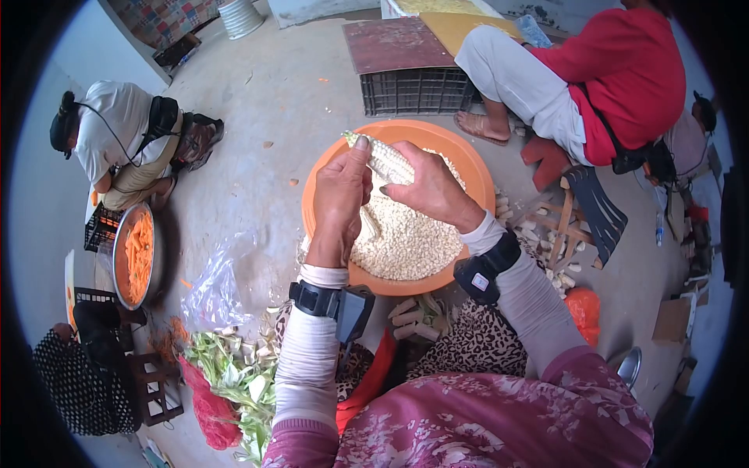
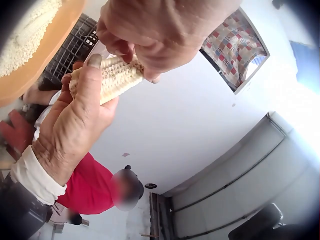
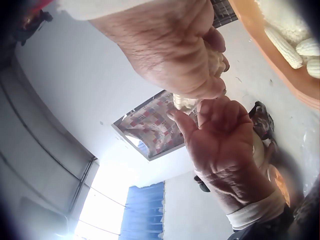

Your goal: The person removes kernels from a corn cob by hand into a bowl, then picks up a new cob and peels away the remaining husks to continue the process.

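Observation:
Both hands hold a corn cob (image 1: 390,162) above an orange basin (image 1: 474,164). My right hand (image 1: 438,187) grips one end, its thumb along the cob's side. At the other end my left hand (image 1: 341,193) pinches the cob, thumb uppermost. Seen in the left wrist view, the cob (image 2: 117,82) has rows of pale kernels and bare sockets on the side facing up. Loose white kernels (image 1: 413,246) fill much of the basin below, and more cobs (image 3: 284,47) lie on them in the right wrist view. Fingers hide both ends of the cob there.
Stripped cobs (image 1: 413,318) and green husks (image 1: 234,378) lie on the floor near the knees. A clear plastic bag (image 1: 222,288) is to the left, by a metal bowl (image 1: 117,265) of orange pieces. Beyond the basin stands a black crate (image 1: 417,92). Other people sit around.

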{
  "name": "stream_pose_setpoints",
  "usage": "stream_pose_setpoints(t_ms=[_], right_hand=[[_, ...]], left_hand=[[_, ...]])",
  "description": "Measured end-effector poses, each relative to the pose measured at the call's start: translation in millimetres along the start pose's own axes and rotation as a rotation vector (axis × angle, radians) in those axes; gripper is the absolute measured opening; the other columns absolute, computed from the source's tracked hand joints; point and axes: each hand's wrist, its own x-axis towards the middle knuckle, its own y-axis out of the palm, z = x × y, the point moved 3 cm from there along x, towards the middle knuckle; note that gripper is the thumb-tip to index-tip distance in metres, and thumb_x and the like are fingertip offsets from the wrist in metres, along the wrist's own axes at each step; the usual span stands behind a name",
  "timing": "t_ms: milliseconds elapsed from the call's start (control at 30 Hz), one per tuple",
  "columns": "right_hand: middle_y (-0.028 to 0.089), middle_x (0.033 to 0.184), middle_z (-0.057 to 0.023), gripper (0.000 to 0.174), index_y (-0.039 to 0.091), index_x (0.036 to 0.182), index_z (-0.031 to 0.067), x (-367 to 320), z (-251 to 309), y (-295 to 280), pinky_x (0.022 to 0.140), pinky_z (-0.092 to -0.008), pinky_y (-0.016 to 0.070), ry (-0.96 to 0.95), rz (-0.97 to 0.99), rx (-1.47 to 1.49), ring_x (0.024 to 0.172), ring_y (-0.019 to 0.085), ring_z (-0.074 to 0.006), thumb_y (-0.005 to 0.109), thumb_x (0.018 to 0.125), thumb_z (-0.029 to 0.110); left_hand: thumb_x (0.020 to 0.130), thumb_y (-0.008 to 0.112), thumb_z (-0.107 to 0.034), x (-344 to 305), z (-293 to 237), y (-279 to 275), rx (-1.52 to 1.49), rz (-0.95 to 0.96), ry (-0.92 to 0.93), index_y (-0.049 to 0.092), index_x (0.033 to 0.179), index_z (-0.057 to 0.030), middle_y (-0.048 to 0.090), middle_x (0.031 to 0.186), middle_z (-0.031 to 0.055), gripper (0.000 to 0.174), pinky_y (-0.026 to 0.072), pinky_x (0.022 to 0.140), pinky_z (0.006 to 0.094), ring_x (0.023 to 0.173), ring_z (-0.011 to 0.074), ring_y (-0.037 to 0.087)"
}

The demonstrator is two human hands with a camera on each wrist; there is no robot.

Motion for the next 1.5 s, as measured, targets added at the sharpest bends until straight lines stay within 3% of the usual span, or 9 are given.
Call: stream_pose_setpoints(t_ms=[267, 533, 700, 967, 1067, 1133, 1233, 1367, 1500], right_hand=[[0.061, 0.096, -0.0220, 0.050, 0.049, 0.117, -0.0017, 1, -3, 0, 0.078, -0.0354, 0.0481, -0.069, 0.019, 0.008, 0.089, 0.063, -0.0316, 0.065, 0.072, 0.011], [0.062, 0.094, -0.0173, 0.048, 0.049, 0.117, -0.0010, -1, 2, -6, 0.076, -0.0329, 0.0478, -0.033, 0.052, 0.059, 0.086, 0.063, -0.0226, 0.063, 0.073, 0.009], [0.062, 0.093, -0.0193, 0.045, 0.049, 0.114, -0.0012, -1, 2, -3, 0.076, -0.0338, 0.0477, 0.007, 0.061, 0.062, 0.086, 0.063, -0.0256, 0.064, 0.073, 0.008], [0.062, 0.092, -0.0211, 0.043, 0.050, 0.112, -0.0010, 0, -6, -1, 0.076, -0.0359, 0.0478, -0.071, 0.039, 0.018, 0.089, 0.063, -0.0313, 0.065, 0.072, 0.008], [0.062, 0.092, -0.0184, 0.043, 0.050, 0.112, -0.0015, 1, -4, -3, 0.077, -0.0342, 0.0476, -0.074, 0.037, 0.062, 0.088, 0.063, -0.0274, 0.064, 0.072, 0.007], [0.060, 0.097, -0.0110, 0.051, 0.048, 0.120, -0.0025, 3, -8, -3, 0.080, -0.0276, 0.0456, 0.025, 0.128, 0.192, 0.088, 0.057, -0.0133, 0.065, 0.073, 0.007], [0.060, 0.098, -0.0096, 0.052, 0.048, 0.120, -0.0029, 4, -2, -6, 0.078, -0.0271, 0.0459, 0.034, 0.116, 0.139, 0.087, 0.055, -0.0113, 0.065, 0.072, 0.007], [0.060, 0.097, -0.0103, 0.053, 0.047, 0.121, -0.0027, 4, -3, -4, 0.076, -0.0277, 0.0462, -0.017, 0.065, 0.156, 0.086, 0.056, -0.0125, 0.065, 0.072, 0.007], [0.061, 0.095, -0.0179, 0.049, 0.048, 0.118, -0.0025, 2, 1, -3, 0.078, -0.0322, 0.0471, -0.025, 0.051, 0.072, 0.087, 0.062, -0.0234, 0.062, 0.073, 0.007]], left_hand=[[0.093, 0.056, -0.033, -2, -5, 0, 0.047, 0.044, 0.124, 0.053, 0.062, -0.0089, 0.044, 0.054, -0.0033, 0.039, 0.0241, 0.042, 0.0210, 0.045, 0.0046, 0.034], [0.094, 0.053, -0.036, -2, -5, 2, 0.012, 0.091, 0.085, 0.054, 0.065, -0.0071, 0.046, 0.055, -0.0013, 0.041, 0.0271, 0.043, 0.0203, 0.047, 0.0057, 0.038], [0.092, 0.056, -0.043, -4, -8, 0, -0.146, -0.003, -0.037, 0.052, 0.064, -0.0098, 0.048, 0.056, -0.0016, 0.043, 0.0296, 0.042, 0.0194, 0.046, 0.0051, 0.040], [0.092, 0.056, -0.040, -1, -6, -2, 0.025, 0.013, 0.011, 0.052, 0.069, -0.0087, 0.049, 0.058, -0.0001, 0.039, 0.0302, 0.041, 0.0214, 0.046, 0.0074, 0.041], [0.095, 0.052, -0.034, 2, -2, -3, -0.016, 0.038, 0.026, 0.053, 0.071, -0.0071, 0.050, 0.060, 0.0012, 0.036, 0.0323, 0.044, 0.0216, 0.049, 0.0084, 0.043], [0.096, 0.049, -0.032, 3, -2, -4, -0.065, 0.062, 0.041, 0.053, 0.072, -0.0062, 0.051, 0.061, 0.0018, 0.035, 0.0336, 0.046, 0.0215, 0.051, 0.0089, 0.044], [0.097, 0.046, -0.029, 1, -7, -4, -0.035, 0.111, 0.057, 0.053, 0.073, -0.0048, 0.052, 0.063, 0.0029, 0.034, 0.0350, 0.049, 0.0216, 0.053, 0.0098, 0.046], [0.097, 0.047, -0.029, 0, -11, 1, -0.136, 0.146, 0.006, 0.054, 0.073, -0.0056, 0.052, 0.062, 0.0018, 0.034, 0.0349, 0.047, 0.0207, 0.052, 0.0089, 0.047], [0.093, 0.056, -0.027, 4, -3, -3, -0.083, 0.135, -0.011, 0.055, 0.069, -0.0077, 0.052, 0.060, -0.0002, 0.031, 0.0341, 0.044, 0.0195, 0.050, 0.0068, 0.046]])
